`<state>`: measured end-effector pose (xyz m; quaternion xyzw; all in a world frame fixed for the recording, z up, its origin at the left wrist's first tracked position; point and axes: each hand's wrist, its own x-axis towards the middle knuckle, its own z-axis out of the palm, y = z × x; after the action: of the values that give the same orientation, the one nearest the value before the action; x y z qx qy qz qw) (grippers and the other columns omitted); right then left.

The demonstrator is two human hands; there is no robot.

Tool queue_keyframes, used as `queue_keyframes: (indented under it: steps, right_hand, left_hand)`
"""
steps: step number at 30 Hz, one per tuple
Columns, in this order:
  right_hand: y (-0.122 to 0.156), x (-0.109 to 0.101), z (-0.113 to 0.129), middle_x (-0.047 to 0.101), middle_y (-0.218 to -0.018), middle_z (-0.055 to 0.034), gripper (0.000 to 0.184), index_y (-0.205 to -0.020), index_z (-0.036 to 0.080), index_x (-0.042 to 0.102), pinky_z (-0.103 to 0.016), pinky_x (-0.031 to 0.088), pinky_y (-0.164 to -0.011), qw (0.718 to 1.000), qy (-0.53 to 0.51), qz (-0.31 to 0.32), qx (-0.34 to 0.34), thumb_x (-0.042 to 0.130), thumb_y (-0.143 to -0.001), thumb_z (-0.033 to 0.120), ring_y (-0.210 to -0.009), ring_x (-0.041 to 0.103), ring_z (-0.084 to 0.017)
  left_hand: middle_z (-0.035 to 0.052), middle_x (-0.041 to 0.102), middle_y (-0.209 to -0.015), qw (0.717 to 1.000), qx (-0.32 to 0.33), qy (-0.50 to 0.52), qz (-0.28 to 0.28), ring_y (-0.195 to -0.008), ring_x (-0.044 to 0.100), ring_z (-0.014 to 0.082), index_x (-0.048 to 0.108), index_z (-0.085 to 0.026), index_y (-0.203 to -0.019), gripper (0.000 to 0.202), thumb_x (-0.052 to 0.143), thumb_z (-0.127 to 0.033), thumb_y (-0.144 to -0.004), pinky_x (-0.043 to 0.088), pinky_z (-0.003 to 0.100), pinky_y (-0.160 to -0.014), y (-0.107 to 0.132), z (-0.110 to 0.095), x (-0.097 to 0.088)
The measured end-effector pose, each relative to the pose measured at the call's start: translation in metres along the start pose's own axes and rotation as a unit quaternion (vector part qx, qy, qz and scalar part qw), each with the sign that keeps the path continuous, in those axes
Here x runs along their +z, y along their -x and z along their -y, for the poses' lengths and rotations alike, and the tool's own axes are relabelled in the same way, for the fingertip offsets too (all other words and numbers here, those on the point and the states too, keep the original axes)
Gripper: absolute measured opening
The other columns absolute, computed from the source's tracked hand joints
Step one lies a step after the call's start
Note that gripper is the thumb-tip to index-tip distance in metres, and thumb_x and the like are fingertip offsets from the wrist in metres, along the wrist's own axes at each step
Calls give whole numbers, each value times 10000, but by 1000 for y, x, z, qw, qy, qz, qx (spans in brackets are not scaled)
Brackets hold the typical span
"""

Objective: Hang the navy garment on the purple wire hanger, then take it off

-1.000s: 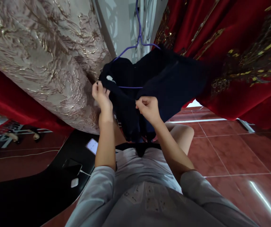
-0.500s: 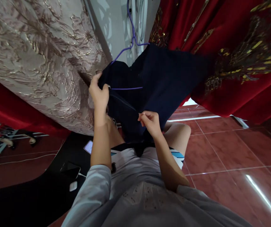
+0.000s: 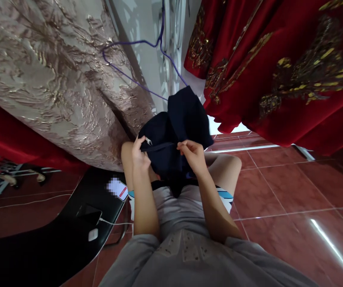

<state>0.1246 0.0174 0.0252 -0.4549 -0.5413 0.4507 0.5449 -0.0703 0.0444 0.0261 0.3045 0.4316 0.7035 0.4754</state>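
Note:
A dark navy garment is bunched over my knees, its upper right part still on one arm of a purple wire hanger. The hanger's left arm is bare and stands above the cloth. My left hand grips the garment's left edge, where a small white patch shows beside the thumb. With fingertips pinched together, my right hand holds the same cloth near its middle. A folded edge of the fabric stretches between the two hands. Folds hide the garment's lower part.
Left of me, a black bench carries a lit phone, a dark phone on a white cable and a small white case. A pale embossed gown hangs at left, a red embroidered gown at right. Red tiles cover the floor.
The hanger's left arm has come out of the garment and now shows bare. My left hand has moved down and right with the cloth, which is more bunched. My right hand has hardly moved.

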Motion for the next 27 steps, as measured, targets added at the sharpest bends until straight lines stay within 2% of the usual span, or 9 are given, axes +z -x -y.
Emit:
queue_keyframes:
  steps: [2,5,9,11,13,17,21,23,27]
  right_hand:
    - [0,2,-7,714,-936,-48,258,-961,196,709,-294,510,-834,998,36,39,-30,760,-845,420,-883,648,-181]
    - [0,13,-12,670,-1302,-91,597,-1277,211,623,-344,500,-1053,990,16,126,-61,854,-758,395,-1185,632,-235]
    - [-14,24,-4,711,-1100,-57,279,-1090,191,672,-349,537,-983,987,-34,141,-70,706,-849,328,-1039,652,-217]
    - [-32,21,11,689,-891,-15,115,-875,190,675,-317,548,-858,980,-23,178,-81,657,-851,301,-873,630,-185]
    - [-58,13,30,609,-724,13,135,-707,185,622,-283,525,-756,971,11,217,-100,647,-815,263,-744,579,-155]
    - [-118,0,50,647,-783,-10,79,-716,194,630,-312,533,-896,973,69,119,-186,601,-788,180,-860,632,-182]
    - [-152,-8,31,698,-1047,-59,103,-937,233,653,-378,476,-1099,968,95,50,-225,603,-848,248,-1135,630,-221]
    - [-155,-17,22,639,-874,-46,129,-821,233,579,-401,527,-992,973,107,43,-200,552,-908,324,-943,633,-220]
    - [-149,-46,30,379,-638,11,339,-634,228,400,-362,507,-732,967,156,-22,-198,605,-877,347,-638,432,-157]
  left_hand:
    - [20,755,-918,1000,-10,18,12,-904,746,219,745,-224,-896,249,812,-359,-697,624,322,-827,16,6,14]
    - [57,751,-1002,990,77,-85,80,-1045,721,250,762,-203,-894,248,793,-440,-830,582,365,-985,31,5,32]
    - [102,632,-1408,927,262,-236,126,-1413,529,278,744,-218,-930,317,647,-513,-993,347,429,-1265,23,-5,35]
    - [100,645,-1379,931,245,-222,157,-1384,554,269,721,-248,-1027,382,593,-606,-1000,379,433,-1242,9,-6,26]
    - [96,721,-1146,929,170,-231,232,-1190,667,266,711,-253,-1037,482,565,-706,-966,476,417,-1145,-4,-2,13]
    - [68,730,-816,837,94,-377,386,-850,711,287,715,-234,-785,387,786,-612,-822,544,425,-1003,-24,7,-19]
    - [58,689,-660,725,123,-535,416,-709,690,271,662,-221,-651,431,734,-596,-849,554,420,-948,-40,-10,-49]
    - [66,732,-734,721,110,-554,402,-787,715,273,714,-195,-739,483,636,-636,-918,564,396,-946,-46,-30,-60]
    - [78,787,-1118,776,82,-510,363,-1067,719,300,771,-152,-1098,587,576,-686,-956,557,398,-1034,-51,-79,-71]
